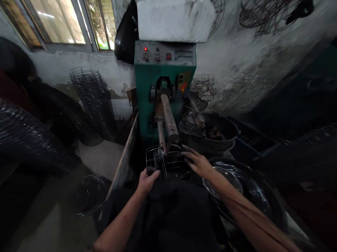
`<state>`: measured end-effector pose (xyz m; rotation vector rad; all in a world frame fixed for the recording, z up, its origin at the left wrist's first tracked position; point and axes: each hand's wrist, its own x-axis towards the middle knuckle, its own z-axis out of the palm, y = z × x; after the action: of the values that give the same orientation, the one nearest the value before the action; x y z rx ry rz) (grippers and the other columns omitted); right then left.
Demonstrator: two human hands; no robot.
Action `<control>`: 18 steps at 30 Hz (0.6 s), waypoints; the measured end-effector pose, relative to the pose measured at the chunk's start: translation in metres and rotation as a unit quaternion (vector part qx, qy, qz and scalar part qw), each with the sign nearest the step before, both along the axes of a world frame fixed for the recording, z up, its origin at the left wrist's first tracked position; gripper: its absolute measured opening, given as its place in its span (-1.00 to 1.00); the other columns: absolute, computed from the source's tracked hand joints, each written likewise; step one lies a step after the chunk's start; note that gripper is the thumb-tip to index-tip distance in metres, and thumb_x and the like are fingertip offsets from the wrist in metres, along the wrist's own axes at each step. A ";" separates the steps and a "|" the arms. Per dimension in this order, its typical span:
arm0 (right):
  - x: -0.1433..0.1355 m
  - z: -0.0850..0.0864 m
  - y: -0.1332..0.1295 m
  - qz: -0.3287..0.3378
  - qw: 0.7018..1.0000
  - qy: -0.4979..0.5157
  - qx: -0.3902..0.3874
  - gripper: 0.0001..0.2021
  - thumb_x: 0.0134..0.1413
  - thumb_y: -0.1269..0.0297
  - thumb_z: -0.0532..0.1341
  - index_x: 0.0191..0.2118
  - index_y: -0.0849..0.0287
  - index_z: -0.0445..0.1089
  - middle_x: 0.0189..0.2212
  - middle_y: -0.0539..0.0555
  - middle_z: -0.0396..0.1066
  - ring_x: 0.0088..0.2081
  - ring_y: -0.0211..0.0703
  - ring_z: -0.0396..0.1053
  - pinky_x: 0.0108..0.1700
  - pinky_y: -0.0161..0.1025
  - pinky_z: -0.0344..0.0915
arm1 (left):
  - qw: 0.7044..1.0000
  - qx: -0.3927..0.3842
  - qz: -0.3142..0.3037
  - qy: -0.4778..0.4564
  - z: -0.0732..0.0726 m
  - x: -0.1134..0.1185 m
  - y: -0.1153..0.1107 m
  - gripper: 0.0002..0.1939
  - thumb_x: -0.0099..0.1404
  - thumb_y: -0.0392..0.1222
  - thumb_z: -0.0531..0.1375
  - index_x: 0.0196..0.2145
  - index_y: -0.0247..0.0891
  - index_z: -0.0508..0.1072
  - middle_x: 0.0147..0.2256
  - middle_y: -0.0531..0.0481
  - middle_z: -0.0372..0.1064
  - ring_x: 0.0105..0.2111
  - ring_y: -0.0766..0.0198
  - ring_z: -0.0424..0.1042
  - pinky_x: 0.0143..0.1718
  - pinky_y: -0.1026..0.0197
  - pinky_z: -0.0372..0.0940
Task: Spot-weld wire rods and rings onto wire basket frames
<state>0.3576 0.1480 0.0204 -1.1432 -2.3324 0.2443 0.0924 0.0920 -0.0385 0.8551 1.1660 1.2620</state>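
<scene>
- Dark clothing covers the person's lap, closest to the camera, between the two bare forearms.
- Left hand: thumb and fingers pinch the near lower edge of a wire frame.
- Right hand: fingers stretched forward and slightly apart at the frame's right side; I cannot tell whether they grip the wire.
- That wire frame sits just above the lap, at the near ends of the upper bar and lower bar; whether it touches them is unclear.
- Both bars jut from the front of a green machine, whose panel shows a lit red lamp near its top left corner.
- A white block rests along the machine's top edge, overhanging both top corners; a black bag hangs beside the top left one.
- Beyond the machine's right edge stands a dark tub; nearer, beside the right forearm, lie round wire pieces.
- Left of the machine, a stack of wire baskets leans near the wall.
</scene>
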 end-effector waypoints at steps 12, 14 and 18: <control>-0.024 0.036 0.013 0.086 0.993 0.001 -0.076 -0.85 0.18 0.28 0.15 -0.25 0.14 0.47 -0.01 0.14 0.43 0.04 -0.04 0.37 0.04 -0.12 0.32 | 1.000 -0.009 0.022 -0.016 0.014 0.002 -0.003 -0.54 -0.14 0.11 0.39 -0.55 -0.31 0.33 -0.63 0.13 0.26 -0.62 0.44 0.20 -0.55 0.35 0.16; -0.022 0.036 0.016 0.083 0.994 -0.002 -0.077 -0.85 0.18 0.29 0.15 -0.24 0.13 0.46 0.02 0.14 0.41 0.03 -0.04 0.38 0.04 -0.12 0.31 | 0.999 -0.006 0.031 -0.009 0.017 0.004 -0.001 -0.55 -0.14 0.11 0.39 -0.56 -0.31 0.34 -0.62 0.12 0.26 -0.60 0.43 0.21 -0.54 0.35 0.16; -0.021 0.037 0.023 0.076 0.993 -0.013 -0.085 -0.84 0.19 0.26 0.13 -0.25 0.12 0.45 0.05 0.12 0.39 0.01 -0.05 0.39 0.01 -0.14 0.32 | 0.999 0.004 0.032 0.015 0.025 0.005 0.005 -0.54 -0.18 0.12 0.40 -0.61 -0.31 0.33 -0.65 0.13 0.22 -0.61 0.44 0.17 -0.54 0.34 0.14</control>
<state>0.3370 0.1714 0.0572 -1.0514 -2.4631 0.4938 0.0974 0.0971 -0.0132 0.8511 1.2217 1.3111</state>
